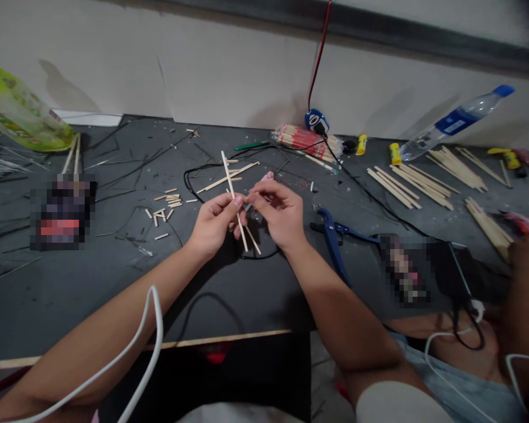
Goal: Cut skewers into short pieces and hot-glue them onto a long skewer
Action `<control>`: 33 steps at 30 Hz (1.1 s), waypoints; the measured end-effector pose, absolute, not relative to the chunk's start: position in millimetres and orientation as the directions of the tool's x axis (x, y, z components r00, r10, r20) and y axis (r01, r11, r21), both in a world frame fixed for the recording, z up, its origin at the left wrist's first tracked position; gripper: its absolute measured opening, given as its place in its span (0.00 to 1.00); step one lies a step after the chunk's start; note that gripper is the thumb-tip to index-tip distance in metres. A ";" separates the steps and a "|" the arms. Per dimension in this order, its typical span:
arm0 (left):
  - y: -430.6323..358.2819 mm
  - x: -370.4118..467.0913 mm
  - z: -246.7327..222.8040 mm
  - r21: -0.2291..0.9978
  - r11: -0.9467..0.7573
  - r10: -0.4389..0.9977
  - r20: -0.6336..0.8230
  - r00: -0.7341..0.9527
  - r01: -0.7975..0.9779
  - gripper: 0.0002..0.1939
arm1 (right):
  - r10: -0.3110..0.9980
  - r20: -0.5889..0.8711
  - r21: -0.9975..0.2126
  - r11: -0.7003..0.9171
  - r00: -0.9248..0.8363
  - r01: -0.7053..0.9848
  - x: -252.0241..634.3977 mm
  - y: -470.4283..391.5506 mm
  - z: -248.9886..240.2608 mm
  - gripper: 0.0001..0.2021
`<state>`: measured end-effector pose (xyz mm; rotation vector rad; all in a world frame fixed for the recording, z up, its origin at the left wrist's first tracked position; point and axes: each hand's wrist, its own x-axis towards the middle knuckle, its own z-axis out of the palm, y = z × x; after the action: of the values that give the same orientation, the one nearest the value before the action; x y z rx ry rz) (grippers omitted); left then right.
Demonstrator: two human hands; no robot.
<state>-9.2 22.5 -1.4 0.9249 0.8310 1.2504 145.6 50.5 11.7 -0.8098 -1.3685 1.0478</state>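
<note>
In the middle of the dark table, my left hand [211, 226] pinches a long pale wooden chopstick [227, 173] between thumb and fingers. A second, thinner stick [254, 239] shows below the fingers, crossing close to the first. My right hand [284, 214] is closed beside it, thumb and fingertips pressed together near the chopstick; what they hold is too small to make out. Short cut stick pieces [174, 200] lie left of my left hand. Behind my hands rest loose sticks [235, 176]. Right of my right hand lies a blue-handled cutting tool [332, 241].
A bundle of wrapped chopsticks [297, 138] lies by the wall, near a blue tape measure [317, 121]. More sticks [423, 182] and a water bottle [456, 123] are at right. Black wires [136, 155] and a green bag [22, 111] occupy the left. Another person's arm [526, 294] is at right.
</note>
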 end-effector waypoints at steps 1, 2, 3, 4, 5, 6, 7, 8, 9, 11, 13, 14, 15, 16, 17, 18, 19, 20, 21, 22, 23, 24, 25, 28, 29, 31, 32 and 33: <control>22.7 -9.7 -1.7 0.921 0.067 0.990 -0.014 0.139 -0.384 0.18 | 0.943 0.330 -0.939 0.323 -0.047 -0.121 147.0 51.5 13.2 0.10; 22.9 -10.1 -2.1 0.930 0.059 0.990 -0.007 0.142 -0.362 0.19 | 0.955 0.297 -0.949 0.293 -0.014 -0.117 148.8 52.6 14.8 0.11; 23.1 -10.4 -2.3 0.939 0.048 0.990 0.000 0.141 -0.340 0.20 | 0.961 0.278 -0.955 0.278 0.014 -0.100 150.6 53.7 16.1 0.12; 23.2 -10.6 -2.5 0.946 0.038 0.990 0.007 0.138 -0.322 0.20 | 0.961 0.276 -0.958 0.278 0.032 -0.070 152.2 54.7 16.9 0.12; 23.2 -10.6 -2.6 0.949 0.030 0.991 0.013 0.132 -0.314 0.21 | 0.957 0.286 -0.957 0.287 0.043 -0.034 153.4 55.3 17.1 0.11; 23.2 -10.5 -2.5 0.949 0.025 0.991 0.017 0.129 -0.314 0.21 | 0.954 0.297 -0.955 0.297 0.043 0.002 154.2 55.7 16.5 0.10; 23.1 -10.3 -2.3 0.947 0.023 0.992 0.019 0.128 -0.321 0.22 | 0.952 0.304 -0.952 0.303 0.033 0.034 154.5 55.9 15.3 0.10; 23.0 -10.1 -2.2 0.943 0.021 0.992 0.023 0.128 -0.332 0.22 | 0.952 0.306 -0.951 0.305 0.013 0.058 154.3 55.9 13.6 0.09; 22.9 -9.8 -2.0 0.940 0.018 0.991 0.028 0.128 -0.340 0.23 | 0.953 0.302 -0.950 0.302 -0.011 0.072 153.6 55.8 11.6 0.10; 22.9 -9.6 -2.0 0.941 0.002 0.991 0.044 0.127 -0.339 0.24 | 0.958 0.283 -0.956 0.286 -0.049 0.068 151.4 55.2 8.2 0.10; 23.2 -9.5 -2.8 0.941 -0.029 0.991 0.072 0.117 -0.336 0.22 | 0.966 0.254 -0.966 0.256 -0.050 0.026 148.5 54.1 6.8 0.12; 23.6 -9.5 -3.4 0.939 -0.047 0.990 0.089 0.110 -0.341 0.21 | 0.968 0.246 -0.969 0.246 -0.039 0.002 147.0 53.1 7.0 0.12; 24.0 -9.5 -4.2 0.935 -0.063 0.989 0.106 0.104 -0.349 0.20 | 0.969 0.247 -0.969 0.247 -0.026 -0.012 145.5 51.7 7.7 0.12; 24.5 -9.5 -5.0 0.931 -0.078 0.988 0.120 0.098 -0.356 0.20 | 0.966 0.260 -0.966 0.260 -0.010 -0.015 144.3 50.0 8.7 0.10; 24.9 -9.3 -5.8 0.929 -0.091 0.987 0.132 0.092 -0.358 0.19 | 0.959 0.283 -0.959 0.283 0.006 -0.006 143.3 48.0 9.7 0.09; 25.2 -9.1 -6.4 0.930 -0.104 0.986 0.143 0.086 -0.353 0.19 | 0.950 0.311 -0.950 0.311 0.021 0.015 142.4 45.7 10.5 0.07; 25.2 -8.7 -6.9 0.933 -0.113 0.985 0.150 0.084 -0.342 0.20 | 0.941 0.338 -0.941 0.336 0.034 0.043 141.8 43.4 10.9 0.07; 24.8 -8.2 -7.1 0.937 -0.118 0.985 0.152 0.080 -0.330 0.20 | 0.932 0.361 -0.931 0.357 0.041 0.072 141.4 41.1 10.9 0.06; 24.1 -7.6 -7.0 0.941 -0.121 0.986 0.151 0.073 -0.317 0.20 | 0.924 0.380 -0.922 0.374 0.041 0.101 141.0 39.0 10.4 0.06; 23.0 -6.9 -6.8 0.945 -0.127 0.987 0.151 0.059 -0.302 0.20 | 0.917 0.397 -0.912 0.389 0.035 0.128 140.7 37.2 9.6 0.07; 21.7 -6.2 -6.5 0.949 -0.136 0.987 0.154 0.041 -0.284 0.20 | 0.911 0.411 -0.903 0.403 0.022 0.151 140.5 35.9 8.7 0.07; 20.4 -5.6 -6.2 0.953 -0.150 0.987 0.161 0.020 -0.263 0.19 | 0.906 0.423 -0.893 0.416 0.009 0.170 140.3 35.0 7.9 0.07; 19.3 -5.2 -6.2 0.955 -0.168 0.985 0.174 0.001 -0.243 0.19 | 0.901 0.434 -0.886 0.427 0.001 0.182 140.2 34.7 7.3 0.06; 18.3 -4.9 -8.2 0.955 -0.215 0.976 0.216 -0.017 -0.207 0.18 | 0.888 0.461 -0.871 0.450 0.010 0.197 140.7 36.3 6.9 0.06; 18.9 -5.0 -9.7 0.951 -0.229 0.973 0.230 -0.016 -0.206 0.17 | 0.875 0.483 -0.859 0.470 0.017 0.200 141.2 37.5 7.1 0.06; 21.1 -5.2 -13.2 0.943 -0.260 0.965 0.261 -0.022 -0.206 0.18 | 0.838 0.546 -0.822 0.532 0.016 0.206 142.6 40.1 7.3 0.05; 22.3 -5.3 -14.9 0.939 -0.274 0.961 0.275 -0.026 -0.207 0.18 | 0.815 0.579 -0.799 0.565 0.010 0.204 143.2 41.4 7.2 0.05; 23.3 -5.2 -16.5 0.936 -0.286 0.958 0.286 -0.030 -0.207 0.18 | 0.796 0.605 -0.780 0.593 0.002 0.198 143.8 42.4 7.0 0.05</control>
<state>-5.2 23.3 -16.5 1.2543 0.8970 1.5107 143.8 42.4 7.0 -0.8717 -1.5323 0.5778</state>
